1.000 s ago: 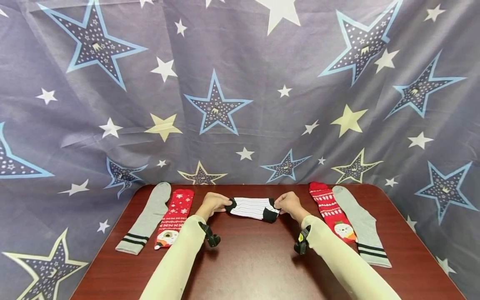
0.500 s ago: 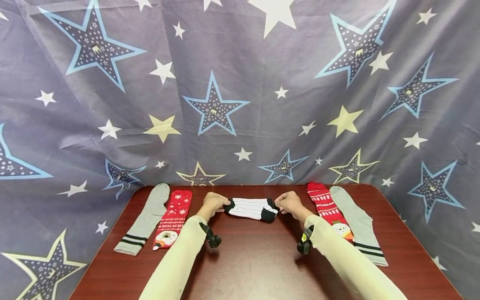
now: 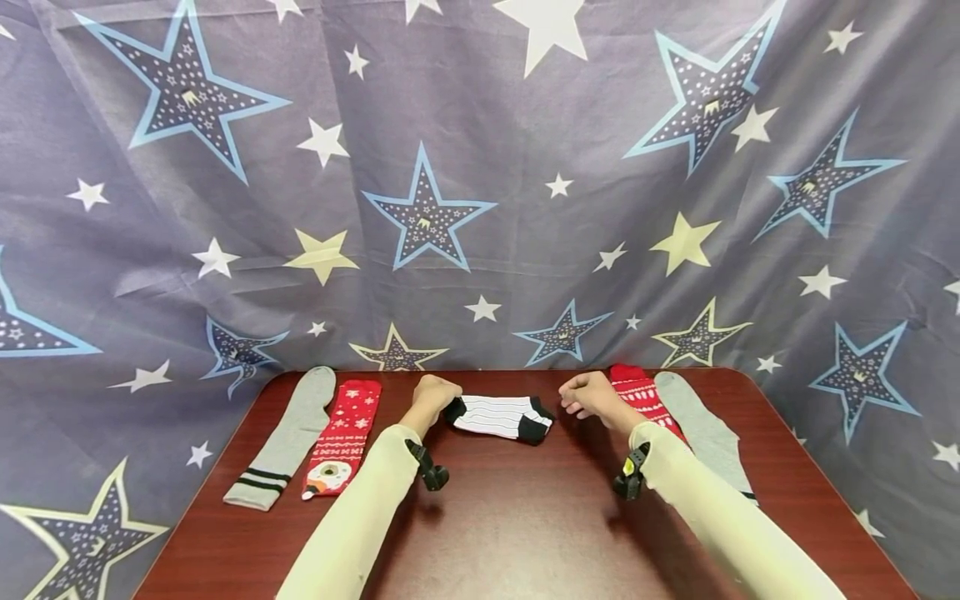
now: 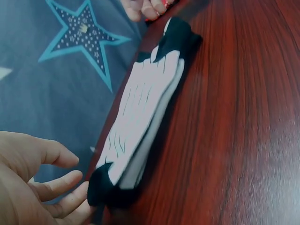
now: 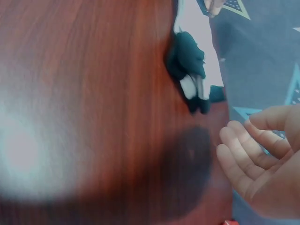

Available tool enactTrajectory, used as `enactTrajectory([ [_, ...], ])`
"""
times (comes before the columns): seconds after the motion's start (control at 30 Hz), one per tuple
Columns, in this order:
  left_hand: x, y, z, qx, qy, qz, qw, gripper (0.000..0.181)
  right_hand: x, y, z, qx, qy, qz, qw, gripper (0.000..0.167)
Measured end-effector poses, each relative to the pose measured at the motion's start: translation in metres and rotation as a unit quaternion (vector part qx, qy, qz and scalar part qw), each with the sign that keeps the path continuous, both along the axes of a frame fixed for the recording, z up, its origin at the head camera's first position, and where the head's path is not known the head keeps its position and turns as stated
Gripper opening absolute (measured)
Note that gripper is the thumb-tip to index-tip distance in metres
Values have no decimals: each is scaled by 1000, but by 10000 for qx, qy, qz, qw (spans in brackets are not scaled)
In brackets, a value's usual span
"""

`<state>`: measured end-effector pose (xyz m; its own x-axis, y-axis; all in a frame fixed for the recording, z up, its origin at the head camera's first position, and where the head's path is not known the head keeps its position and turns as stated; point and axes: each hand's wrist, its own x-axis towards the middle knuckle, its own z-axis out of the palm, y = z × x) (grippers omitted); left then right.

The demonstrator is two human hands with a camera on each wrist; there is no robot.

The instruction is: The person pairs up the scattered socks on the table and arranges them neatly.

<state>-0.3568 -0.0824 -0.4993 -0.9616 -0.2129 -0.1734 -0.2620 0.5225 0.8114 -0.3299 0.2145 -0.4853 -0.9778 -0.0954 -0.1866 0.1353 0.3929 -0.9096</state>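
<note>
Near the far edge of a reddish-brown table (image 3: 510,525), a person's right hand (image 3: 597,398) hangs with fingers loosely bent, holding nothing, just apart from the striped white sock (image 3: 491,415) it pinched half a second earlier. The left hand (image 3: 432,395), thumb parted from its fingers, has fingertips at the sock's opposite black end. The sock lies between the hands. At left lie a red sock (image 3: 345,433) and a gray sock (image 3: 288,437); at right, the sleeve (image 3: 727,508) now covers more of a second red sock (image 3: 647,398) and a second gray sock (image 3: 701,425).
</note>
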Motion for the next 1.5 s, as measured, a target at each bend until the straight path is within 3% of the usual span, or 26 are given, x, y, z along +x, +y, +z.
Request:
enactTrajectory([
  [0.37,-7,45,11,15,757,52,9971,24,-2,50,29,-160,173,-299,9993,25],
  [0.5,-6,68,16,358,823,-144,9959,30,-2,69,37,-170,199,-508,9984,25],
  [0.63,-2,95,19,1105,761,-446,9899,36,0,90,41,-96,213,-607,9979,28],
  [0.73,3,115,21,1977,566,-842,9750,44,2,103,45,29,134,-681,9976,31],
  [0.87,10,138,21,3122,-53,-1354,9403,50,5,119,49,185,-106,-752,9969,37],
  [1.0,16,160,14,3791,-583,-1660,9084,49,8,132,49,278,-320,-768,9961,43],
  [1.07,18,168,9,3991,-744,-1762,8968,48,10,136,47,292,-425,-765,9957,45],
  [1.2,22,183,-1,4343,-1028,-1875,8750,47,14,146,43,183,-703,-904,9932,46],
  [1.5,33,208,-23,4908,-1505,-1711,8409,51,21,162,31,140,-1367,-1026,9852,46],
])
